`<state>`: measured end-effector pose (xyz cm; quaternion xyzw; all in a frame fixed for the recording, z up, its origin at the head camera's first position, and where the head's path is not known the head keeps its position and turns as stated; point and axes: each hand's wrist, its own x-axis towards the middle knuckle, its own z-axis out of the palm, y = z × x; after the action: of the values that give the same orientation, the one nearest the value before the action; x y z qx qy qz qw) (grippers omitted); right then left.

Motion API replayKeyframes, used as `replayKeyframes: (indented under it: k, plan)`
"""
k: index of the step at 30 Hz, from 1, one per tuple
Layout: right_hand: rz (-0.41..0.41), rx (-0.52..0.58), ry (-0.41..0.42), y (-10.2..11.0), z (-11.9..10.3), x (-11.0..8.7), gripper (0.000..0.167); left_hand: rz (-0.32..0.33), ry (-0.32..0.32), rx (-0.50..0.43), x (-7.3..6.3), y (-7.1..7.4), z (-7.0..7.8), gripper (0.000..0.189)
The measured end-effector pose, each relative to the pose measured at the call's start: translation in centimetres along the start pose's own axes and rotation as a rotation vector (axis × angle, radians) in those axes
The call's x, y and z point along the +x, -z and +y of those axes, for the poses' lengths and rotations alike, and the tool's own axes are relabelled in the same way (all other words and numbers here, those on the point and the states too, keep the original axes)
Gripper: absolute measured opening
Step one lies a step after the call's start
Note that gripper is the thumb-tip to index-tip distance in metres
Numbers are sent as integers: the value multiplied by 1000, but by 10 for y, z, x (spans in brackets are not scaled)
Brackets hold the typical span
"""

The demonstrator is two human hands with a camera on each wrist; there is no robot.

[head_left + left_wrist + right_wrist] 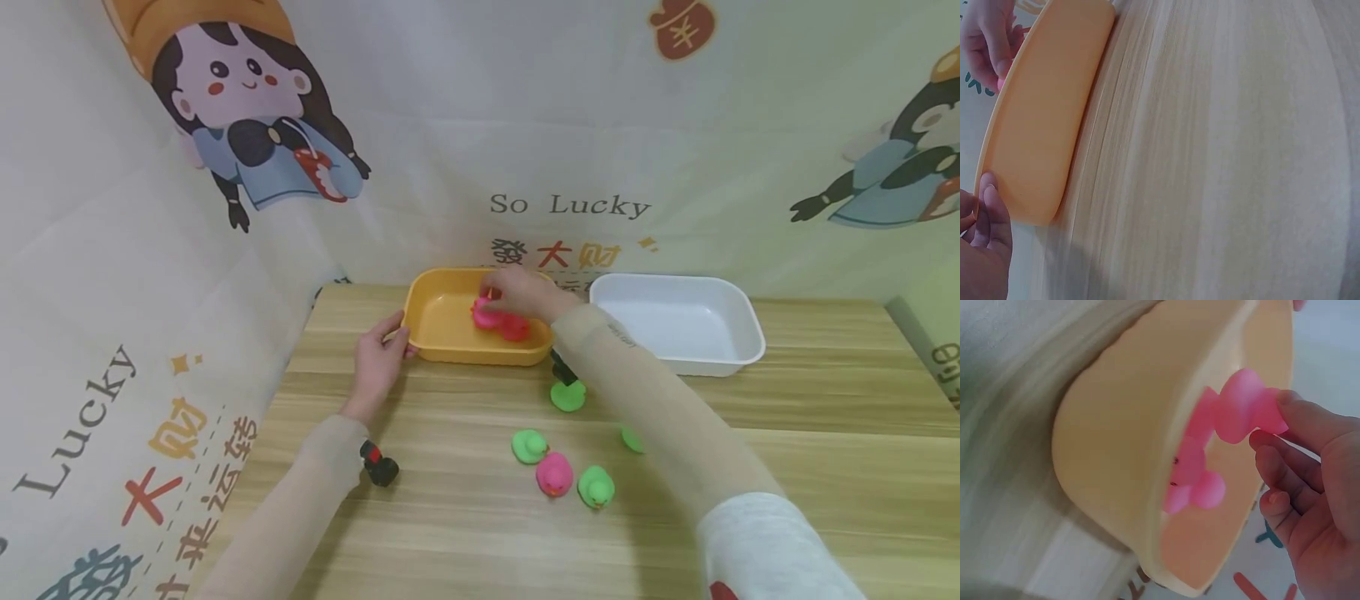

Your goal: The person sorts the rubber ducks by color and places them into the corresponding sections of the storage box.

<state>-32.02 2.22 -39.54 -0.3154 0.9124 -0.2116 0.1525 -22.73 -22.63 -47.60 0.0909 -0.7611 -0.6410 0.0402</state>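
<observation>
My left hand grips the left end of a yellow tray; the left wrist view shows thumb and fingers on either side of its rim. Over the tray's right half is my right hand, pinching a pink toy duck between thumb and fingers. More pink ducks lie inside below it, partly hidden by the tray's wall in the right wrist view. In the head view the held duck overlaps the reddish-pink ones in the tray.
A white tray stands to the right of the yellow one, partly behind my right forearm. On the wooden table nearer me are a pink duck and several green ducks, one half hidden by the forearm. A printed cloth hangs behind.
</observation>
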Motion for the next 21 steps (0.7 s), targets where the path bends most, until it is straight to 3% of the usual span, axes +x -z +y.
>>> replayKeyframes:
  k: [8,14,21]
  plan:
    - [-46,-28,32,-17,0,10,20,-1,4,6,0,2,0,45]
    - [-57,-22,6,-24,-1,10,20,-11,11,19,0,2,1,46]
    - [-51,-95,33,-26,3,13,19,-2,-13,17,0,1,0,45]
